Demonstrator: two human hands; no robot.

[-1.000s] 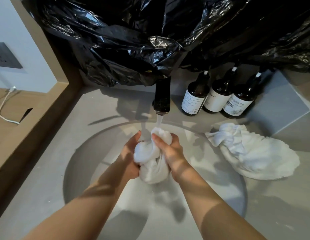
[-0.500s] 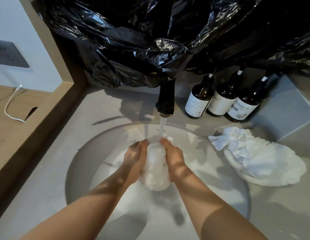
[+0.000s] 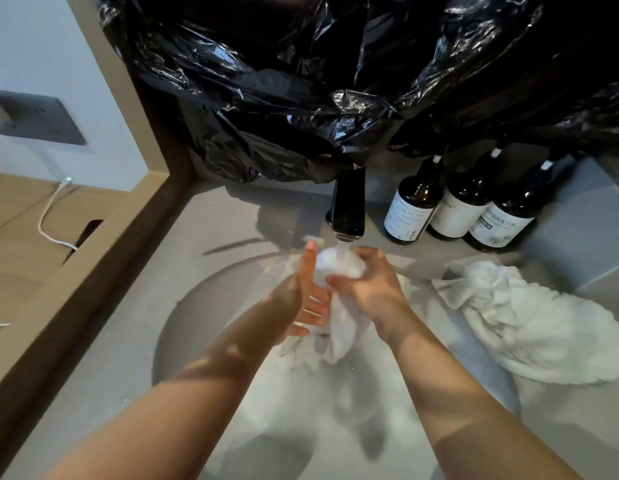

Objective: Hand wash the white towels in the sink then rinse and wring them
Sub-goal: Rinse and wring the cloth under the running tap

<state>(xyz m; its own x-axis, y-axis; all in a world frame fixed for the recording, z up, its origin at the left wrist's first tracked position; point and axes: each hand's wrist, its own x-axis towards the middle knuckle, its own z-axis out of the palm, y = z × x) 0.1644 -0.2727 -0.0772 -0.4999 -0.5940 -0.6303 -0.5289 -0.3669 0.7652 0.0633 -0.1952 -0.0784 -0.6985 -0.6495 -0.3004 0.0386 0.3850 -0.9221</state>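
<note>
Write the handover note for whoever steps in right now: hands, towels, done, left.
Right hand: gripping the bunched towel under the running tap, over the sink.
Left hand: fingers open, flat against that towel's left side.
Second towel: crumpled on the counter, right of the sink; whether it is washed cannot be told.
Done: first towel wet.
Left: finish rinsing, wring it, then check the second.

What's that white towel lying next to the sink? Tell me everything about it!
The spare towel is white, fluffy-looking cloth, crumpled into a loose heap. It lies on the grey counter right of the basin, its left edge overlapping the rim. Three dark bottles stand behind it. Neither hand touches it. Whether it is wet cannot be told.
</note>
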